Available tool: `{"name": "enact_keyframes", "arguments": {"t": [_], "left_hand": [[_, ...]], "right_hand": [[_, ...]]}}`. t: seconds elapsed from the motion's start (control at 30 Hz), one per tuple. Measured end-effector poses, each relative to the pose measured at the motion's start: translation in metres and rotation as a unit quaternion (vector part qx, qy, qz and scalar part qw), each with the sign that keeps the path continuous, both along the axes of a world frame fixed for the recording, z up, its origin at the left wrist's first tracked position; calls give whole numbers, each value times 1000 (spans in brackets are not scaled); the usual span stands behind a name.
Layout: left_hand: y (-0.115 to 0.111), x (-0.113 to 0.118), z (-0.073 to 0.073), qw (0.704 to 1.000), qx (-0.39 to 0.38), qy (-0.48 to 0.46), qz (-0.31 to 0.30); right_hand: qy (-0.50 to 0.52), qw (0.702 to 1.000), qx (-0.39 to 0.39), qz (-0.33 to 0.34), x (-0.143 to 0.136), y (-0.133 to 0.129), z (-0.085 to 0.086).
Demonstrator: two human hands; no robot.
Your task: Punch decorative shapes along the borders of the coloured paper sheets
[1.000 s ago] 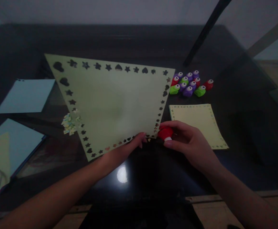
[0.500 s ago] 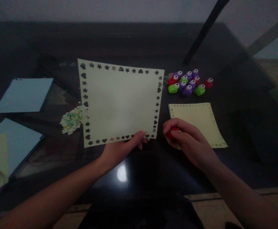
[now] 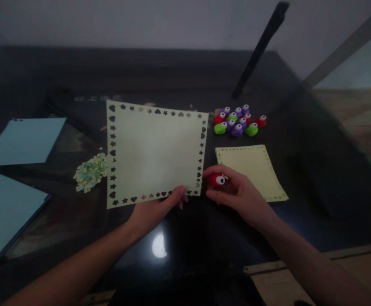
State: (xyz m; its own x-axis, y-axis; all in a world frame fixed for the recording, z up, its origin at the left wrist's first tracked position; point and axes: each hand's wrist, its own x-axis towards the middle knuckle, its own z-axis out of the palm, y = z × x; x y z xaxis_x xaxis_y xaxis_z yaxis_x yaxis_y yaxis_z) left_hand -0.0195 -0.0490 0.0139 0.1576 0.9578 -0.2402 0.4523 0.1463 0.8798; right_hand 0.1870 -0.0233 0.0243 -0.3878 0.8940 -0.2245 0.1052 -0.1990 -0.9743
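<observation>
My left hand point(image 3: 160, 208) pinches the lower edge of a pale yellow paper sheet point(image 3: 155, 153), thumb in front, fingers behind. Punched stars, hearts and flower shapes run along all its sides. My right hand point(image 3: 239, 191) is closed around a red craft punch point(image 3: 215, 180), its white button facing up, close beside the sheet's right edge. Under that hand lies a stack of pale yellow sheets point(image 3: 252, 163) with punched borders. Several red, green and purple punches point(image 3: 238, 129) stand grouped behind the stack.
A heap of small paper cutouts point(image 3: 90, 172) lies left of the held sheet. Blue paper sheets point(image 3: 26, 140) rest at the far left, with more blue paper point(image 3: 16, 212) nearer me. A black bar point(image 3: 258, 51) slants up at the back of the dark table point(image 3: 185, 246).
My right hand has turned, so the red punch now shows its white button, and it has come nearer the sheet's right edge. The whole view has shifted slightly.
</observation>
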Motion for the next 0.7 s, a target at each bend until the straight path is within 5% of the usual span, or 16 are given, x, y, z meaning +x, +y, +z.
{"name": "enact_keyframes", "arguments": {"t": [0.27, 0.47, 0.57, 0.7], "left_hand": [[11, -7, -5, 998, -14, 46, 40], [11, -8, -11, 998, 12, 43, 47], [10, -9, -14, 998, 23, 37, 36], [11, -8, -15, 998, 41, 45, 28]], "right_hand": [[35, 998, 13, -57, 4, 8, 3], [-91, 976, 153, -128, 36, 36, 18], [-196, 936, 229, -182, 57, 65, 10], [-257, 919, 250, -160, 64, 97, -12]]}}
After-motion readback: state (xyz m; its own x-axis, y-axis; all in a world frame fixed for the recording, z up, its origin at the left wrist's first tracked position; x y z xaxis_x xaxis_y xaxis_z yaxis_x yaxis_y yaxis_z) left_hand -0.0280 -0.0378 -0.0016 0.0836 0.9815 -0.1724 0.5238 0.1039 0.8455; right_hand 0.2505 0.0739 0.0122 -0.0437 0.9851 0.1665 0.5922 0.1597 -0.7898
